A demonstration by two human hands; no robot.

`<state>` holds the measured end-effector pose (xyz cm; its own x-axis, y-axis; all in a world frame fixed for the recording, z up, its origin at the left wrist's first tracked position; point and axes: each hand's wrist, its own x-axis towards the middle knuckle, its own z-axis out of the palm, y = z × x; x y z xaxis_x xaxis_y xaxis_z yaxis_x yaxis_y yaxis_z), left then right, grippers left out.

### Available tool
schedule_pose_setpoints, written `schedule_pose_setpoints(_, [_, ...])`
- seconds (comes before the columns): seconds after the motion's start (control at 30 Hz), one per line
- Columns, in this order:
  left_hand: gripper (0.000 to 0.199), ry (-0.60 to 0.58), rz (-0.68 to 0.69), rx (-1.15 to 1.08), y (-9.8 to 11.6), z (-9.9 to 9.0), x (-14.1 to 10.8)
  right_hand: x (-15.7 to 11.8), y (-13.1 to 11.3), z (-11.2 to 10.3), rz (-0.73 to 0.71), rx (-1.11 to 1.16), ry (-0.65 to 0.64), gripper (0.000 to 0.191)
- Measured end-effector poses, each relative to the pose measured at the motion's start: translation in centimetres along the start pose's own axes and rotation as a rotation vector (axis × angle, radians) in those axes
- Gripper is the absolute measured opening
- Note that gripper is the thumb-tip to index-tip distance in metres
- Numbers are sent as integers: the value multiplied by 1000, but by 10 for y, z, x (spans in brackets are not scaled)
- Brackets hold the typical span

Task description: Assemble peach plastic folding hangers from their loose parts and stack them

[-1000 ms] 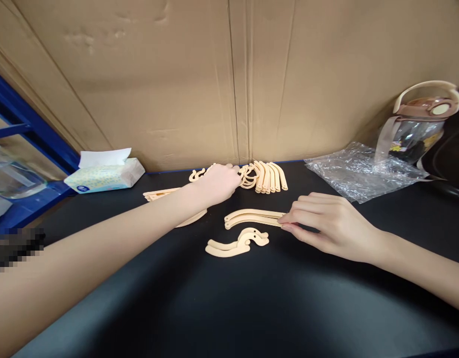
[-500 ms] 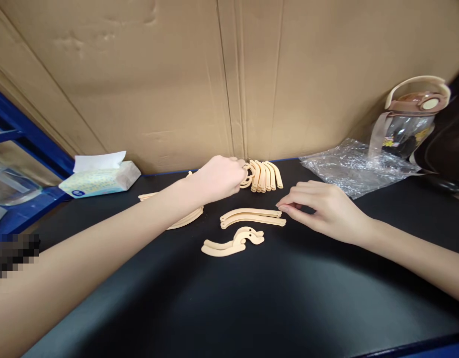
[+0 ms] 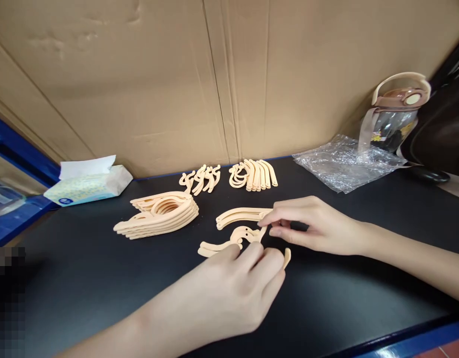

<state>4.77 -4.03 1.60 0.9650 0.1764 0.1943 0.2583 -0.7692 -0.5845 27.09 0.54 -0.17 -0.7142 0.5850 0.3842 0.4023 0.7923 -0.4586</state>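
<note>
My left hand (image 3: 244, 283) is closed around a curved beige plastic piece (image 3: 286, 257), which looks like a hanger part. Most of that piece is covered by the fingers; its ends stick out. At its upper end, the thumb and forefinger of my right hand (image 3: 311, 226) pinch it. Just behind lie two long curved hanger arms (image 3: 239, 215), side by side, their right ends partly behind the right fingers. Two S-shaped pieces with small holes (image 3: 218, 246) lie overlapped beside my left knuckles, partly covered.
A stack of larger hanger pieces (image 3: 158, 219) sits to the left. Small hooked pieces (image 3: 201, 179), ring-like pieces (image 3: 237, 176) and several curved arms (image 3: 259, 175) line the back. A tissue pack (image 3: 88, 184), clear plastic bag (image 3: 344, 161) and water bottle (image 3: 395, 119) stand around the black tabletop (image 3: 103, 278).
My left hand has come back from the ring-like pieces at the rear with a curved piece. My right hand has moved slightly left to meet it. The view has shifted a little.
</note>
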Motion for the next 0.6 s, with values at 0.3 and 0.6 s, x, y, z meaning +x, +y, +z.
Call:
schedule_pose_setpoints(0.3, [19, 140, -15, -284, 15, 13, -11, 0, -14, -2, -74, -54, -157, 23])
schedule_pose_setpoints(0.6, [18, 94, -45, -430, 14, 19, -14, 3, -16, 3, 83, -13, -166, 14])
